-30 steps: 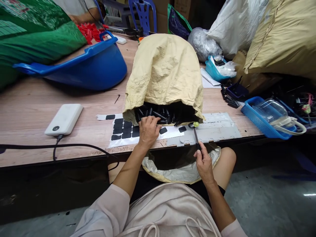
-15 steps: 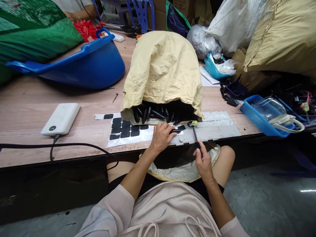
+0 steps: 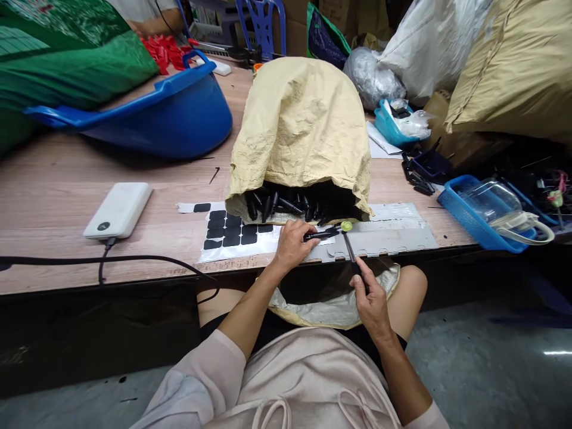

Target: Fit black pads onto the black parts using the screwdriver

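My left hand rests at the table's front edge, fingers closed on a black pen-like part that lies pointing right. A small hammer with a black grip, a metal shaft and a yellow-green face is in my closed right hand. Its head is at the tip of the black part; whether they touch I cannot tell. Just behind my left hand, a tan sack lies with its mouth towards me, showing many similar black parts. A white sheet with black rounded-square stickers lies left of my hand.
A grey strip lines the front edge. On the left are a white power bank with a black cable and a blue tub. Blue baskets stand right. Another sack mouth opens over my lap. A person's arm shows at back left.
The hammer's head has shifted slightly left, towards the tip of the black part, and turned. My left hand keeps its hold. The whole view has moved a little.
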Demonstrator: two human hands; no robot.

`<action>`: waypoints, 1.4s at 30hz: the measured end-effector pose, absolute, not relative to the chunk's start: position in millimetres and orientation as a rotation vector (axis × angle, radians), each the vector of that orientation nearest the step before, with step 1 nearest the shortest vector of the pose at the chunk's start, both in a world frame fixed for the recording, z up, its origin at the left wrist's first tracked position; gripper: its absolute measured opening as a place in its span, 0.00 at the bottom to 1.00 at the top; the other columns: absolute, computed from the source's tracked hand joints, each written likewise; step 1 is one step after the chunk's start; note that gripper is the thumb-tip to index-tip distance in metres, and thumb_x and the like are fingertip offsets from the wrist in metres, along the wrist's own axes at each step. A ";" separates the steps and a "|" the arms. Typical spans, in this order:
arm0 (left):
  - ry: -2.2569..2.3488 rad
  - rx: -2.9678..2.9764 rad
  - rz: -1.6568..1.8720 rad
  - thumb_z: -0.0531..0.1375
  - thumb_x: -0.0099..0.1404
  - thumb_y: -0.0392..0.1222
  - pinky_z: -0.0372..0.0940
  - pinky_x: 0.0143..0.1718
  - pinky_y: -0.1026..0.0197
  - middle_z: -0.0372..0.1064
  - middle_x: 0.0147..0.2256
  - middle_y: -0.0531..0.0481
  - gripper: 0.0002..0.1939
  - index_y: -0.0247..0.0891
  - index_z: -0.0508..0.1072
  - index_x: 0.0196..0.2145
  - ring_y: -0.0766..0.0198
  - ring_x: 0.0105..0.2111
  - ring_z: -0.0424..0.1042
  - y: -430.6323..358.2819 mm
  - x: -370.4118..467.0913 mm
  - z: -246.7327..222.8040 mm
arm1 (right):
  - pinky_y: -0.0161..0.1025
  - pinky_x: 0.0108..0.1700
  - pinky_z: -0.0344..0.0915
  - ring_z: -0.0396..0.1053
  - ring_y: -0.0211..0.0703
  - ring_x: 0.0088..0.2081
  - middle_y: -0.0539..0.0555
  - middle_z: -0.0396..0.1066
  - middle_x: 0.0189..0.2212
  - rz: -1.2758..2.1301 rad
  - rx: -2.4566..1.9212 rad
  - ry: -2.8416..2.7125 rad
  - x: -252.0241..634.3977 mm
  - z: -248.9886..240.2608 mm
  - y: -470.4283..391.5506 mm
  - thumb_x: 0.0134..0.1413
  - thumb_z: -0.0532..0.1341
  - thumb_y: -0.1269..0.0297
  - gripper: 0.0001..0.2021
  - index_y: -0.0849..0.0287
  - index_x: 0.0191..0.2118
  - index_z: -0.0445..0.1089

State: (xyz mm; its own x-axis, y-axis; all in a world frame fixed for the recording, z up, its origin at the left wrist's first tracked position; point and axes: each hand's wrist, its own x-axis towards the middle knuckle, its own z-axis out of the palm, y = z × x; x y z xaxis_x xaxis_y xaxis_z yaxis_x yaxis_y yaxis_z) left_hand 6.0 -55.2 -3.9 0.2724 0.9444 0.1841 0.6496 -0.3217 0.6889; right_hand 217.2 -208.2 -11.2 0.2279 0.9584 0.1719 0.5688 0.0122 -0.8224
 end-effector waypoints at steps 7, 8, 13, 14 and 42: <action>1.452 2.038 0.800 0.70 0.61 0.39 0.64 0.50 0.50 0.73 0.37 0.50 0.08 0.45 0.80 0.40 0.52 0.45 0.68 -55.1 8.3 -3.4 | 0.46 0.55 0.76 0.80 0.46 0.47 0.58 0.79 0.52 0.486 -1.583 -1.564 208.6 -3.2 -211.0 0.71 0.56 0.63 0.23 0.54 0.68 0.68; 1.455 2.033 0.798 0.70 0.61 0.39 0.64 0.51 0.50 0.73 0.38 0.50 0.08 0.45 0.80 0.40 0.52 0.45 0.68 -55.2 8.7 -3.1 | 0.46 0.55 0.76 0.80 0.47 0.48 0.59 0.79 0.54 0.483 -1.578 -1.572 208.2 -3.9 -210.8 0.71 0.56 0.63 0.23 0.54 0.68 0.68; 1.467 2.011 0.787 0.70 0.60 0.38 0.63 0.52 0.50 0.75 0.39 0.50 0.09 0.44 0.79 0.39 0.52 0.45 0.68 -55.3 9.5 -0.6 | 0.46 0.57 0.76 0.80 0.47 0.50 0.59 0.76 0.59 0.514 -1.585 -1.591 207.0 -5.8 -209.6 0.71 0.56 0.64 0.23 0.54 0.68 0.68; 1.468 2.010 0.786 0.70 0.60 0.38 0.63 0.52 0.50 0.75 0.39 0.50 0.08 0.44 0.79 0.39 0.52 0.45 0.68 -55.3 9.4 -0.4 | 0.47 0.58 0.75 0.79 0.47 0.51 0.59 0.76 0.59 0.512 -1.582 -1.582 206.3 -5.2 -209.6 0.71 0.56 0.64 0.23 0.54 0.68 0.68; 1.451 2.057 0.797 0.59 0.73 0.46 0.63 0.50 0.50 0.75 0.41 0.48 0.09 0.44 0.80 0.43 0.52 0.46 0.68 -58.7 4.4 -5.5 | 0.30 0.20 0.58 0.57 0.31 0.20 0.49 0.72 0.31 0.882 -1.672 -1.058 214.9 -30.5 -199.7 0.70 0.54 0.53 0.30 0.58 0.72 0.59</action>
